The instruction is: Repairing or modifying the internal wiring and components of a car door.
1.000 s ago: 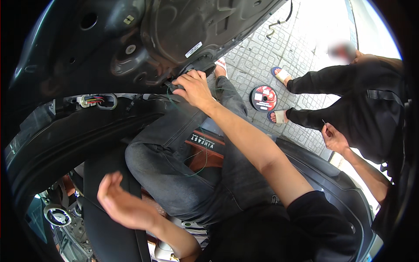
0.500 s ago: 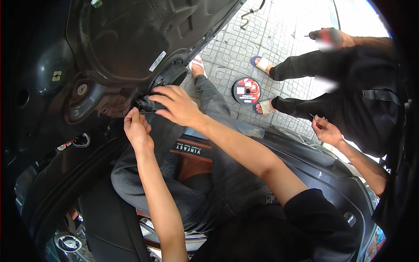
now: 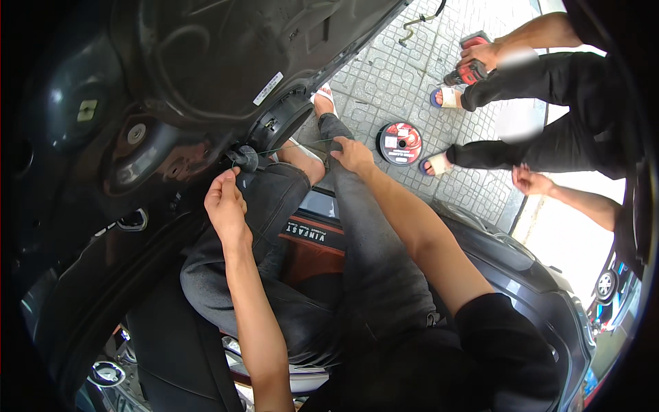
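My left hand (image 3: 226,202) pinches a thin green line beside a dark rubber boot (image 3: 246,158) at the bare inner panel of an open car door (image 3: 165,82). My right hand (image 3: 350,154) has moved clear of the boot and grips the same line (image 3: 295,142), which stretches between my hands over my denim-covered legs. A round black speaker (image 3: 280,120) sits in the door, just above the boot.
A black-and-red spool (image 3: 401,144) lies on the paved ground. A co-worker in dark trousers (image 3: 563,137) stands at right, one hand on a red-black drill (image 3: 471,73). The car's sill (image 3: 316,233) is below me, a dark seat (image 3: 171,336) at lower left.
My left hand rose from over the seat to the boot. My right hand then moved rightward from the boot, drawing the line out. The co-worker's drill came lower.
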The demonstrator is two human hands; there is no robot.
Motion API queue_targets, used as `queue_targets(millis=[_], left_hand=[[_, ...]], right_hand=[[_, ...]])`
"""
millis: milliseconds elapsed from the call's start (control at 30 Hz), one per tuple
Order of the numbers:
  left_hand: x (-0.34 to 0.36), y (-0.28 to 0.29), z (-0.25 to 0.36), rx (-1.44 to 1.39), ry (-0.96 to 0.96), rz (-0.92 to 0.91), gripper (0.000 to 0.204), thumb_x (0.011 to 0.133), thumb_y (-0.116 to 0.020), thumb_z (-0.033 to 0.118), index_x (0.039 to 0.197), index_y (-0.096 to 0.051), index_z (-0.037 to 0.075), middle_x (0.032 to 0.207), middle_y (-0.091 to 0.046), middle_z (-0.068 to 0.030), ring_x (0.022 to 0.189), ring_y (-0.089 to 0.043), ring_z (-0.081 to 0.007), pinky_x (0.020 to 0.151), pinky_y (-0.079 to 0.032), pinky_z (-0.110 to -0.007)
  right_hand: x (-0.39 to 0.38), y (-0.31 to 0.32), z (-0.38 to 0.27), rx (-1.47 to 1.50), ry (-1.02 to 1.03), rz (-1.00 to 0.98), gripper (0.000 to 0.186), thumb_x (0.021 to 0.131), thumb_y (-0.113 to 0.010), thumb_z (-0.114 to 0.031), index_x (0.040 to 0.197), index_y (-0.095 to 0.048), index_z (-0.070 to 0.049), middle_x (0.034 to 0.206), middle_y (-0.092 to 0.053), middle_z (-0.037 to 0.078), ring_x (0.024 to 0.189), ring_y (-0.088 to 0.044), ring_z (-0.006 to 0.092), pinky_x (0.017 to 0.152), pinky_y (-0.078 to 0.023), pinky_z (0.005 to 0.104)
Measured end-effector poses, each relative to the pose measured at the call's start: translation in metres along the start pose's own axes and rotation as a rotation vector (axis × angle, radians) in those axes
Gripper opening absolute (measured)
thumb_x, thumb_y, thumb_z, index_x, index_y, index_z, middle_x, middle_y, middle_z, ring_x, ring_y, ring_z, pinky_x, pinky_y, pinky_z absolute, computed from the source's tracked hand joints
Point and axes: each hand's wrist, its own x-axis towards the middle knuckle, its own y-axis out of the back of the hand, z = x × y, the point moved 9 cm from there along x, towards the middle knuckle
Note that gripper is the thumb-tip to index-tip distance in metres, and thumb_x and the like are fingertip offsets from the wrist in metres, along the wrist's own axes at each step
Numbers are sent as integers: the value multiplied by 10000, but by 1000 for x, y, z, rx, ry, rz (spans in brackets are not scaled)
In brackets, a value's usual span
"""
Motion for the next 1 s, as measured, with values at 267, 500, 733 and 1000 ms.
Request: queue_targets(millis=[267, 500, 733, 1000], left_hand=[[3, -1, -8, 8, 4, 14, 205, 962, -555, 176, 1011, -638, -5, 568, -318, 103, 456, -215, 19, 410, -148, -191], [2, -2, -1, 30, -41, 31, 205, 979, -521, 170, 1063, -613, 8, 591, -315, 90, 464, -224, 10, 412, -164, -189], [-3, -11, 2, -25, -99, 1, 205, 981, -524, 161, 1092, -607, 11, 596, -288, 96, 481, -206, 14, 422, -153, -190], [-2, -10, 0, 7, -87, -22, 240, 986, -512, 159, 1146, -596, 1, 602, -303, 80, 502, -236, 6, 428, -174, -182]], right_hand=[[66, 11, 63, 249, -182, 115, 357, 864, -612, -385, 1144, -624, -163, 1103, -664, 138, 1099, -586, 327, 898, -476, 458], [60, 94, 142, 207, -244, 291, 317, 873, -602, -350, 1043, -641, -85, 929, -675, 206, 909, -637, 393, 795, -491, 464], [40, -13, 97, 196, -24, -113, 456, 839, -614, -185, 1283, -525, -136, 1032, -676, 195, 1003, -637, 336, 871, -498, 418], [58, -29, 87, 83, -239, -127, 368, 875, -566, -293, 1224, -599, -182, 1176, -621, 185, 1153, -557, 333, 959, -456, 445]])
